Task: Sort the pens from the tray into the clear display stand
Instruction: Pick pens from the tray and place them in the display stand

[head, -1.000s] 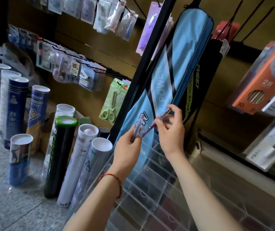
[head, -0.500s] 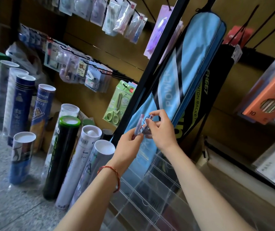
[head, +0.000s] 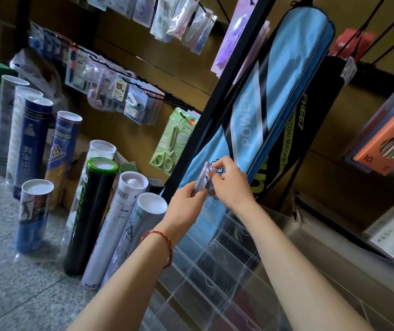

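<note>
My left hand grips a pale purple pen by its lower end, holding it upright. My right hand pinches a second pen right beside the first, so the two pens stand together between my fingertips. Both hands hover above the top rows of the clear display stand, a tilted acrylic rack of small compartments below my forearms. The compartments I can see look empty. The tray is out of view.
A black slanted pole and a blue badminton racket bag stand right behind my hands. Several shuttlecock tubes stand on the floor to the left. Packaged stationery hangs on the wall, and boxed sets sit at right.
My right hand has brought its pen from slanting up-right to upright against the left hand's pen. Both hands have closed together; the camera view has shifted a little.
</note>
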The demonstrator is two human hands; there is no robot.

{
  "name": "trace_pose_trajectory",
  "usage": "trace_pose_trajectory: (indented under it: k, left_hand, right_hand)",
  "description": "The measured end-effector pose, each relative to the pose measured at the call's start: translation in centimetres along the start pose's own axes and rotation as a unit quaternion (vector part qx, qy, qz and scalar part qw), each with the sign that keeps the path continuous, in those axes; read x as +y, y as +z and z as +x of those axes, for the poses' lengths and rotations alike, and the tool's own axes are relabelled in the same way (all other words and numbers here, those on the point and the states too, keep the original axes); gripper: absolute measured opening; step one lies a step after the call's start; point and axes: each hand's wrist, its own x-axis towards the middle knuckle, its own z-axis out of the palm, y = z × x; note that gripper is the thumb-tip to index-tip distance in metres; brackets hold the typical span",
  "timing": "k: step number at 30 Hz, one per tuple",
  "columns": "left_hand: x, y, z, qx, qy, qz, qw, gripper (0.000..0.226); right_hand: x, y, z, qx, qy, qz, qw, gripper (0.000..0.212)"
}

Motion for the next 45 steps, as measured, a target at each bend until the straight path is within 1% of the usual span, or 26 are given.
trace_pose_trajectory:
  k: [2, 4, 6, 8, 11, 13, 15, 17, 19, 20, 22, 24, 26, 28, 30, 31, 32, 35, 36, 38, 40, 41, 43, 45]
  left_hand:
    - [-0.2, 0.2, 0.2, 0.020, 0.008, 0.007, 1.000, 0.017]
    - [-0.4, 0.4, 0.5, 0.061, 0.021, 0.012, 0.998, 0.013]
    - [-0.6, 0.7, 1.1, 0.102, 0.027, 0.041, 0.994, 0.013]
    - [-0.5, 0.8, 1.7, 0.118, 0.021, 0.065, 0.991, 0.012]
    - [-0.3, 0.7, 2.4, 0.128, 0.005, 0.061, 0.990, 0.014]
    - [-0.3, 0.3, 2.9, 0.117, -0.001, 0.049, 0.992, 0.015]
    - [0.0, -0.1, 3.3, 0.089, 0.003, 0.047, 0.995, 0.015]
    - [0.5, -0.4, 3.7, 0.067, 0.017, 0.068, 0.995, 0.014]
    - [1.0, -0.7, 4.2, 0.050, 0.035, 0.072, 0.996, 0.014]
    - [1.1, -0.9, 4.4, 0.044, 0.040, 0.060, 0.996, 0.016]
    - [1.1, -1.0, 4.4, 0.041, 0.040, 0.037, 0.998, 0.019]
    - [0.8, -0.9, 4.3, 0.042, 0.037, 0.023, 0.998, 0.020]
    - [0.6, -0.8, 4.3, 0.047, 0.037, 0.014, 0.998, 0.017]
    - [0.8, -0.9, 4.4, 0.052, 0.042, 0.014, 0.998, 0.012]
    - [1.1, -0.9, 4.6, 0.046, 0.044, 0.023, 0.998, 0.008]
    - [1.2, -0.8, 4.5, 0.043, 0.041, 0.023, 0.998, 0.007]
    - [1.1, -0.7, 4.5, 0.042, 0.034, 0.020, 0.998, 0.007]
    - [0.4, -0.5, 4.2, 0.057, 0.024, 0.032, 0.998, 0.015]
    - [0.2, -0.5, 4.1, 0.060, 0.023, 0.037, 0.997, 0.016]
    - [0.2, -0.6, 4.0, 0.058, 0.022, 0.044, 0.997, 0.011]
    - [0.5, -0.7, 4.1, 0.055, 0.024, 0.054, 0.997, 0.007]
    - [0.7, -0.8, 4.1, 0.058, 0.024, 0.055, 0.997, 0.006]
    - [1.0, -0.9, 4.1, 0.073, 0.023, 0.052, 0.996, 0.005]
    - [1.0, -1.2, 3.8, 0.089, 0.025, 0.046, 0.995, 0.009]
  right_hand:
    - [0.2, 0.0, 0.0, -0.002, 0.001, -0.012, 1.000, 0.004]
    - [0.3, -0.1, 0.0, -0.006, 0.003, -0.014, 1.000, 0.003]
    - [0.2, -0.3, 0.0, -0.011, 0.010, -0.002, 1.000, 0.004]
    - [0.3, -0.5, -0.1, -0.017, 0.016, 0.017, 1.000, 0.004]
    - [0.6, -0.6, -0.3, -0.018, 0.016, 0.020, 1.000, 0.005]
    - [0.9, -0.5, -0.2, -0.017, 0.014, 0.016, 1.000, 0.008]
    - [0.9, -0.7, 0.0, -0.018, 0.011, 0.024, 0.999, 0.005]
    - [0.6, -1.1, 0.1, -0.007, -0.001, 0.035, 0.999, 0.003]
    - [0.2, -1.7, 0.0, -0.004, -0.007, 0.041, 0.999, 0.007]
    - [0.1, -2.1, -0.3, -0.018, 0.000, 0.034, 0.999, 0.010]
    - [0.2, -3.1, -1.0, -0.073, 0.022, -0.020, 0.997, 0.014]
    - [0.5, -4.2, -1.8, -0.124, 0.042, -0.096, 0.987, 0.018]
    - [1.0, -5.3, -2.5, -0.166, 0.065, -0.146, 0.973, 0.022]
    - [1.5, -6.8, -3.4, -0.199, 0.103, -0.141, 0.964, 0.021]
    - [2.2, -8.1, -4.3, -0.213, 0.129, -0.097, 0.964, 0.022]
    - [2.4, -8.4, -4.7, -0.208, 0.127, -0.086, 0.966, 0.022]
    - [2.5, -8.3, -5.0, -0.196, 0.115, -0.099, 0.969, 0.022]
    - [2.7, -7.2, -5.5, -0.175, 0.058, -0.203, 0.962, 0.025]
    - [2.8, -6.8, -5.6, -0.172, 0.050, -0.219, 0.959, 0.027]
    - [2.9, -7.0, -5.5, -0.181, 0.060, -0.198, 0.962, 0.026]
    - [2.6, -8.0, -5.3, -0.211, 0.086, -0.148, 0.962, 0.022]
    - [2.3, -8.7, -5.1, -0.230, 0.092, -0.140, 0.959, 0.020]
    - [2.0, -10.7, -4.8, -0.244, 0.089, -0.160, 0.952, 0.020]
    - [2.4, -13.0, -5.2, -0.246, 0.111, -0.152, 0.951, 0.022]
